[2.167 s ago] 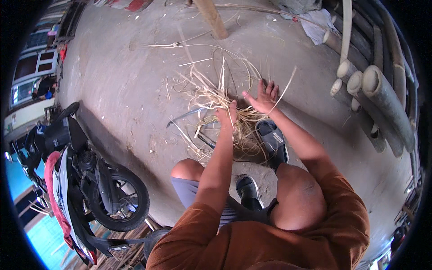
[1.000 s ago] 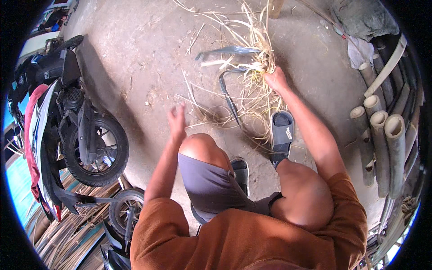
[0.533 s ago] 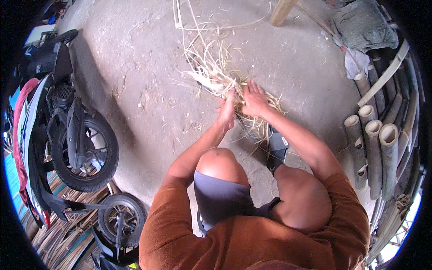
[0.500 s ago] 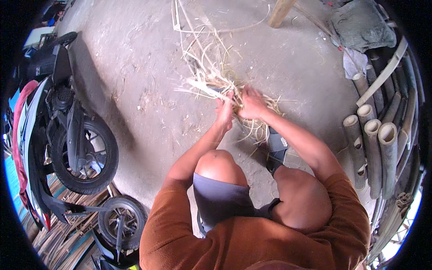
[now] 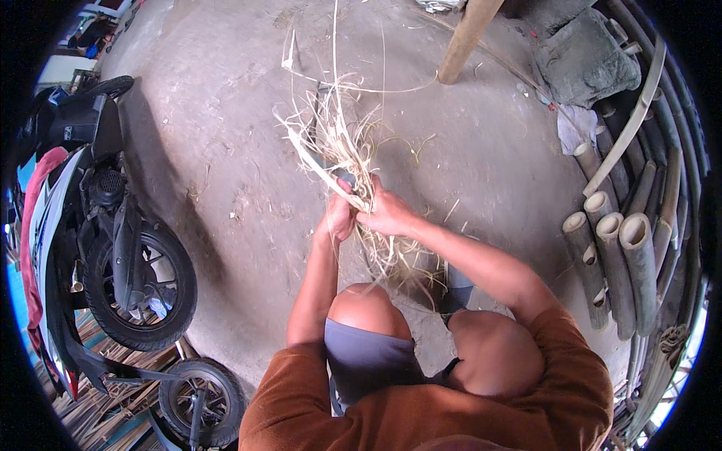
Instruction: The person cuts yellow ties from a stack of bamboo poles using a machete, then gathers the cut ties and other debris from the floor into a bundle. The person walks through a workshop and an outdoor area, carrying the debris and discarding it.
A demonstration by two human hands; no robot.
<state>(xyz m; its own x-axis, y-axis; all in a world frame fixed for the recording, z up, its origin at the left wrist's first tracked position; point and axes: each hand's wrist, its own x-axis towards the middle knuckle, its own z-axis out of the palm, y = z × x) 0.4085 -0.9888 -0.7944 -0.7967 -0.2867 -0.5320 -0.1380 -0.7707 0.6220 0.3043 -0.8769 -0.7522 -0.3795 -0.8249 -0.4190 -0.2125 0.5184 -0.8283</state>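
A tangled bundle of thin, pale bamboo shavings (image 5: 350, 146) is held in front of my knees, loose ends curling out on both sides. My left hand (image 5: 340, 218) is closed around its lower left side, beside a broader flat strip. Just to the right, my right hand (image 5: 388, 210) grips the same bundle, with its fingers wrapped round the shavings. More shavings hang below the hands toward my feet. A grey-blue piece shows among the strands above my left hand; its kind is hidden. Long thin strands trail from the top of the bundle.
A parked motorbike (image 5: 105, 203) stands at the left, with another wheel (image 5: 201, 402) below it. Cut bamboo poles (image 5: 638, 263) are stacked at the right, near a grey sack (image 5: 590, 60). A wooden post (image 5: 466, 41) rises from the concrete floor (image 5: 248, 98) at the far side.
Both hands have moved left and nearer to me, bringing the shavings along. The bundle now stands more upright, and the fingers of my right hand have closed round it.
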